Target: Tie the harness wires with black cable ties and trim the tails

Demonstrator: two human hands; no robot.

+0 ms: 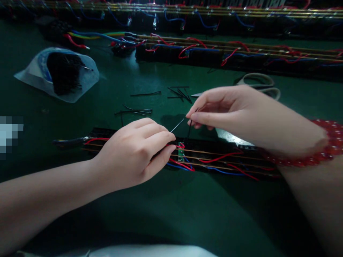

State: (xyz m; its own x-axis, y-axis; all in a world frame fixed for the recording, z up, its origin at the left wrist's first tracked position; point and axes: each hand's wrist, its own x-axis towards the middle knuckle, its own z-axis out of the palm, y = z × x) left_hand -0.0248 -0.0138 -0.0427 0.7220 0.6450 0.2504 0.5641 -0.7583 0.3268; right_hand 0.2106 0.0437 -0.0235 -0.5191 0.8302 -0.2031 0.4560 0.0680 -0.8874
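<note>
A long black strip (214,156) with copper-coloured rods and red and blue wires lies across the green table, a small green circuit board (181,151) near its middle. Over its left part is my left hand (136,153), fingers bent, with a thin dark tie (177,125) sticking out from the fingertips. My right hand (227,110) is just above the strip's back edge, thumb and index finger pinched on a short black tie (190,125). The two hands are a little apart. Several loose black ties (136,111) lie behind the strip.
An open plastic bag (89,76) of black ties sits at the back left. Scissors (258,80) lie behind my right hand. Two more wired strips (203,48) (171,12) run along the back. White material (150,251) shows at the front edge.
</note>
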